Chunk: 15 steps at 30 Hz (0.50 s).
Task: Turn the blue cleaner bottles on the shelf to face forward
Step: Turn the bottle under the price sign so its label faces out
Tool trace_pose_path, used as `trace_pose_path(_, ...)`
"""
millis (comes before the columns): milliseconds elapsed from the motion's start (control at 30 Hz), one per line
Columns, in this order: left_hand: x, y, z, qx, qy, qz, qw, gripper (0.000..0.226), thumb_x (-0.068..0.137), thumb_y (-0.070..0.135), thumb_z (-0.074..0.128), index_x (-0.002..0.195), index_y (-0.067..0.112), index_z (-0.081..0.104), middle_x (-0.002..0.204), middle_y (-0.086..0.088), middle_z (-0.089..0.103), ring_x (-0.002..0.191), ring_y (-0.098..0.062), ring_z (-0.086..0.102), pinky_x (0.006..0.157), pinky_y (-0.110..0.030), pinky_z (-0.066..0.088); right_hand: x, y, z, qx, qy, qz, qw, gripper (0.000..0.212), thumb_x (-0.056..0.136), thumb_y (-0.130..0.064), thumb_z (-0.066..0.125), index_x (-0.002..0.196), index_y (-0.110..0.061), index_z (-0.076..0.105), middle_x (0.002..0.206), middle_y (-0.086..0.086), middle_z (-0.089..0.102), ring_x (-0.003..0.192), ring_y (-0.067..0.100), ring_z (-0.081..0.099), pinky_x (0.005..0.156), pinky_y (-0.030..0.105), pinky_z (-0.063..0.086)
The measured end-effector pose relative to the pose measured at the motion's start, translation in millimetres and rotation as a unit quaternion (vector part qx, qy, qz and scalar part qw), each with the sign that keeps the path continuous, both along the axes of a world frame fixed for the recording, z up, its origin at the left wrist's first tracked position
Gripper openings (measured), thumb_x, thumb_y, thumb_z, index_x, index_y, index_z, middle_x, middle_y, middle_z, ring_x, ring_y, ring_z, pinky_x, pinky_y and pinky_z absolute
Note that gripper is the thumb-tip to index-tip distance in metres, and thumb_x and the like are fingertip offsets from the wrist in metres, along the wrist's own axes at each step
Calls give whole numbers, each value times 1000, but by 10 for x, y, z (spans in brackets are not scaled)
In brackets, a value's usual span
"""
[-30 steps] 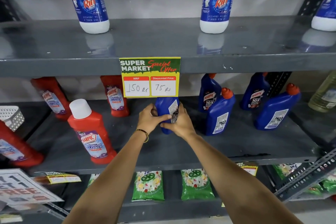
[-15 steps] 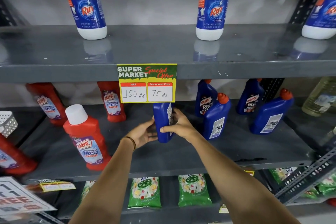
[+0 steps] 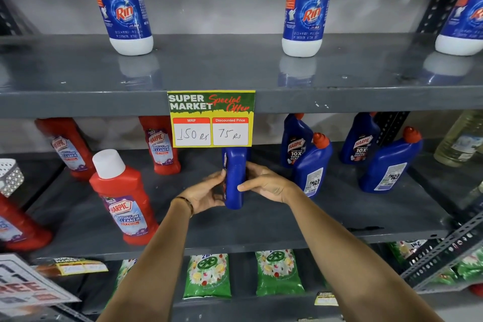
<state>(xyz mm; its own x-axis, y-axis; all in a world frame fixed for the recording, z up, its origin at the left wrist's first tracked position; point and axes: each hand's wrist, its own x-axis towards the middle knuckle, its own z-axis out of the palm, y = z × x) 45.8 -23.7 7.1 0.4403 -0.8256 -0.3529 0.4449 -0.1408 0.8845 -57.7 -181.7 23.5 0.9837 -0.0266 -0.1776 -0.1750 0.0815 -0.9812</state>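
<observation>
A blue cleaner bottle (image 3: 234, 180) stands on the middle shelf (image 3: 261, 217) under the price sign, its narrow side toward me. My left hand (image 3: 206, 195) cups its left side and my right hand (image 3: 264, 183) grips its right side. Its top is hidden behind the sign. To the right stand more blue bottles: one at the back (image 3: 295, 142) and another at the back (image 3: 362, 141) show the Harpic front label, while two in front (image 3: 313, 167) (image 3: 389, 165) show their white back labels.
A yellow and green price sign (image 3: 211, 117) hangs from the upper shelf edge. Red cleaner bottles (image 3: 122, 198) fill the shelf's left half. White Rin bottles (image 3: 122, 5) stand on the upper shelf. Green pouches (image 3: 207, 276) lie below. A clear bottle (image 3: 460, 138) is at far right.
The held blue bottle has been rotated: its white back label, visible before, has swung out of sight and the narrow side now faces me. My left hand shifted lower on its left side.
</observation>
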Motion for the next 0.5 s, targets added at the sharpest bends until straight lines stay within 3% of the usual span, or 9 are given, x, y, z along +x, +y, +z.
trace_pose_path(167, -5, -20, -49, 9, 5, 68, 998, 21, 88, 26, 56, 106, 15, 59, 106, -6, 65, 95, -24, 63, 73, -40, 60, 8, 12, -34, -23, -7, -43, 999, 50, 78, 9, 63, 118, -20, 57, 108, -1, 66, 106, 15, 61, 93, 30, 52)
trace_pose_path(333, -60, -93, -114, 35, -47, 173, 983, 52, 75, 14, 73, 119, 7, 45, 121, -13, 59, 102, -29, 62, 74, -42, 56, 0, 6, -89, -52, -4, -104, 993, 53, 79, 10, 62, 123, -17, 53, 116, 3, 63, 108, 14, 60, 88, 26, 53)
trace_pose_path(400, -70, -111, -139, 52, -81, 183, 978, 52, 73, 14, 75, 114, 7, 45, 117, -12, 59, 104, -29, 61, 69, -35, 54, -8, 12, -116, -67, 8, -119, 991, 57, 79, 12, 60, 128, -15, 48, 124, 8, 60, 115, 19, 57, 93, 31, 50)
trace_pose_path(500, -98, -141, -189, 88, -120, 176, 973, 30, 73, 15, 75, 91, 14, 50, 98, -5, 63, 98, -25, 60, 73, -33, 51, -7, 25, -144, -90, 19, -125, 988, 61, 81, 14, 56, 132, -16, 44, 130, 12, 58, 118, 20, 55, 98, 37, 48)
